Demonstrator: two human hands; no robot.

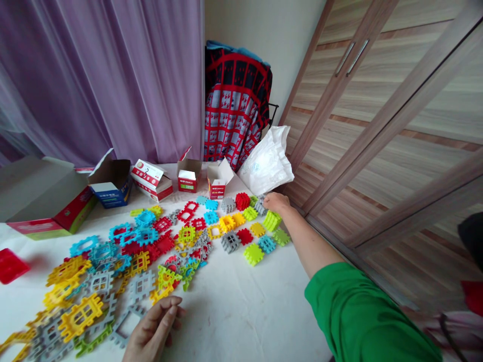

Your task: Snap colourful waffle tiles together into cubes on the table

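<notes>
My right hand (pixel 276 202), in a green sleeve (pixel 350 311), reaches across the white-covered table (pixel 241 322) and closes over a grey plastic cube (pixel 260 206) in a group of small built cubes. A red cube (pixel 242 201) stands just left of it, and a lime cube (pixel 272 220) sits just below my hand. My left hand (pixel 153 329) rests at the near edge with its fingers apart, holding nothing. It lies beside a grey square waffle block (pixel 126 322). Many flat yellow, blue, red and grey waffle blocks (pixel 140 286) spread across the left of the table.
Several open cardboard toy boxes (pixel 112 181) line the far edge, with a large box (pixel 41 193) at the left. A white plastic bag (pixel 267 161) lies at the back right. Wardrobe doors (pixel 377 115) rise on the right, and a purple curtain (pixel 101 75) hangs behind.
</notes>
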